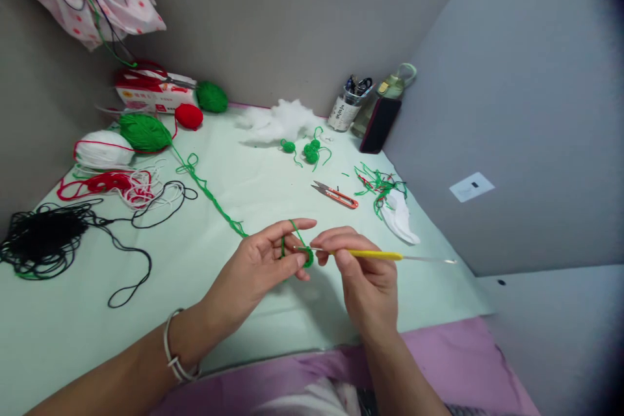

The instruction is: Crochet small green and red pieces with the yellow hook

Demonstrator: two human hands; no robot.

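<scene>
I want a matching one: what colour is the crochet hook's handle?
The handle is yellow; head view.

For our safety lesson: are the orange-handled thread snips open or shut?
Slightly open: the thread snips lie with their blade tips apart.

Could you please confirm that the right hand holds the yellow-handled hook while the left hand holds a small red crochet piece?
Not quite: in the head view, the small crochet piece in the left hand is green, not red. The right hand does hold the yellow-handled hook.
</scene>
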